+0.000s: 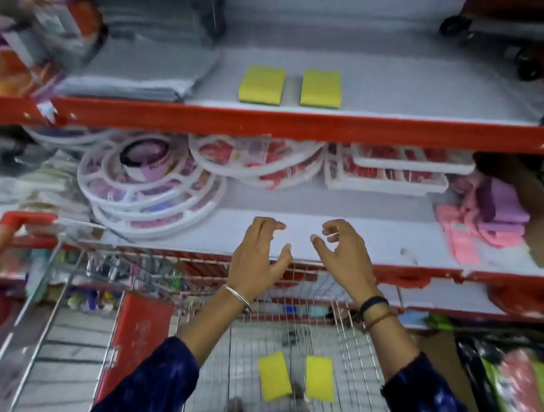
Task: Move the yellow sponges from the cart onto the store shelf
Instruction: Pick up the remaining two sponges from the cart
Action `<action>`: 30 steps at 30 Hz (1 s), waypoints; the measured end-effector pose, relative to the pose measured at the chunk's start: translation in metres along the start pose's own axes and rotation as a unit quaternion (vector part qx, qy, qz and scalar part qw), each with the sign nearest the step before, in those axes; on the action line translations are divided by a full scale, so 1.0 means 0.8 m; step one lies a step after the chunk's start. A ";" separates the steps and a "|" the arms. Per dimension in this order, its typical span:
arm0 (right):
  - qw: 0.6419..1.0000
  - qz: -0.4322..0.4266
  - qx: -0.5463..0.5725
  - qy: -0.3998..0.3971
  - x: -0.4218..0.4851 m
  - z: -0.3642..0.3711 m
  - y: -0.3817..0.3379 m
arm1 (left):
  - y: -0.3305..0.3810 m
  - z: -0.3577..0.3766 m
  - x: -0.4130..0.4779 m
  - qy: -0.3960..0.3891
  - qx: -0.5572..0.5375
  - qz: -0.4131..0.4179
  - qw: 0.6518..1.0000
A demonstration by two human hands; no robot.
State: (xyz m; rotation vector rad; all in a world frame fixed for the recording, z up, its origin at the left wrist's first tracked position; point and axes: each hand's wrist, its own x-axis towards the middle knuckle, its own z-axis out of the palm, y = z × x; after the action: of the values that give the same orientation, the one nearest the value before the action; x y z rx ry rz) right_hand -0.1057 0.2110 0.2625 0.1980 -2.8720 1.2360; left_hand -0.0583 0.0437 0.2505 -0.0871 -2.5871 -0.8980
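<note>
Two yellow sponges (261,85) sit near the upper shelf's (396,95) front edge; two more (274,380) lie on the cart (356,345) floor. The left hand (256,261) and right hand (340,256) hang empty, fingers loosely curled apart. Next, I'd say, reach down for the remaining pair.

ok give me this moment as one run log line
left hand empty, fingers spread | right hand empty, fingers spread | sponges on shelf two | sponges in cart two | hands over cart
</note>
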 end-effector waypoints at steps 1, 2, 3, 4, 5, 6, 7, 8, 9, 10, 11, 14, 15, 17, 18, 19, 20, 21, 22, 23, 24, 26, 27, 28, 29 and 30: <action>1.000 0.015 -0.006 -0.017 -0.008 0.009 0.015 | -0.007 0.011 -0.014 -0.023 0.003 -0.020 1.000; 0.999 0.035 -0.012 -0.035 -0.016 0.022 0.033 | -0.017 0.025 -0.030 -0.048 0.004 -0.038 0.998; 0.997 0.057 -0.019 -0.054 -0.024 0.036 0.051 | -0.027 0.041 -0.046 -0.073 0.004 -0.054 0.996; 0.994 0.074 -0.027 -0.072 -0.030 0.048 0.067 | -0.037 0.055 -0.059 -0.092 0.003 -0.063 0.994; 0.991 0.091 -0.035 -0.096 -0.040 0.063 0.086 | -0.048 0.070 -0.077 -0.114 0.000 -0.073 0.991; 0.986 0.105 -0.046 -0.121 -0.047 0.076 0.102 | -0.058 0.082 -0.093 -0.134 -0.002 -0.086 0.987; 0.979 0.118 -0.063 -0.153 -0.055 0.089 0.118 | -0.067 0.094 -0.108 -0.156 -0.002 -0.103 0.982; 0.969 0.134 -0.086 -0.191 -0.064 0.103 0.135 | -0.076 0.109 -0.125 -0.177 0.001 -0.124 0.976; 0.956 0.151 -0.109 -0.226 -0.071 0.117 0.151 | -0.085 0.122 -0.141 -0.198 0.005 -0.141 0.970; 0.942 0.171 -0.130 -0.258 -0.079 0.130 0.170 | -0.094 0.135 -0.158 -0.218 0.005 -0.156 0.963; 0.927 0.191 -0.152 -0.286 -0.088 0.142 0.186 | -0.102 0.148 -0.174 -0.237 0.004 -0.170 0.957; 0.871 0.239 -0.223 -0.367 -0.110 0.175 0.231 | -0.127 0.186 -0.217 -0.300 0.005 -0.234 0.925; 0.855 0.256 -0.241 -0.383 -0.118 0.182 0.240 | -0.133 0.197 -0.228 -0.324 0.014 -0.260 0.909; 0.836 0.295 -0.258 -0.385 -0.131 0.198 0.256 | -0.144 0.219 -0.250 -0.371 0.040 -0.310 0.874; 0.834 0.314 -0.259 -0.373 -0.137 0.204 0.261 | -0.147 0.228 -0.257 -0.388 0.055 -0.327 0.860; 0.833 0.334 -0.259 -0.358 -0.142 0.212 0.268 | -0.151 0.239 -0.266 -0.406 0.071 -0.341 0.845; 0.833 0.350 -0.258 -0.341 -0.146 0.219 0.274 | -0.153 0.249 -0.272 -0.418 0.088 -0.354 0.832; 0.836 0.363 -0.255 -0.324 -0.150 0.225 0.279 | -0.154 0.258 -0.277 -0.423 0.104 -0.369 0.821; 0.839 0.373 -0.248 -0.308 -0.155 0.230 0.283 | -0.154 0.267 -0.282 -0.419 0.113 -0.391 0.812; 0.842 0.384 -0.238 -0.295 -0.159 0.237 0.289 | -0.154 0.277 -0.285 -0.407 0.112 -0.421 0.803; 0.846 0.391 -0.227 -0.284 -0.163 0.242 0.293 | -0.153 0.284 -0.286 -0.389 0.104 -0.450 0.797; 0.850 0.395 -0.219 -0.271 -0.170 0.253 0.303 | -0.151 0.300 -0.287 -0.355 0.084 -0.498 0.787; 0.853 0.392 -0.220 -0.265 -0.172 0.256 0.306 | -0.150 0.306 -0.286 -0.344 0.076 -0.511 0.784; 0.856 0.388 -0.220 -0.260 -0.173 0.258 0.309 | -0.150 0.311 -0.285 -0.338 0.069 -0.518 0.783; 0.859 0.384 -0.221 -0.256 -0.173 0.259 0.311 | -0.151 0.315 -0.284 -0.336 0.065 -0.518 0.784; 0.861 0.381 -0.221 -0.254 -0.172 0.260 0.313 | -0.152 0.319 -0.284 -0.338 0.065 -0.514 0.786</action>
State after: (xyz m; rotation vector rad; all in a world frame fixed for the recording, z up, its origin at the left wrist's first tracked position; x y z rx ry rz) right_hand 0.0096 0.2461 -0.0694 -0.8162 -3.7689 0.5130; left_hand 0.0385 0.1187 -0.0910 1.4203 -3.3267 -1.1362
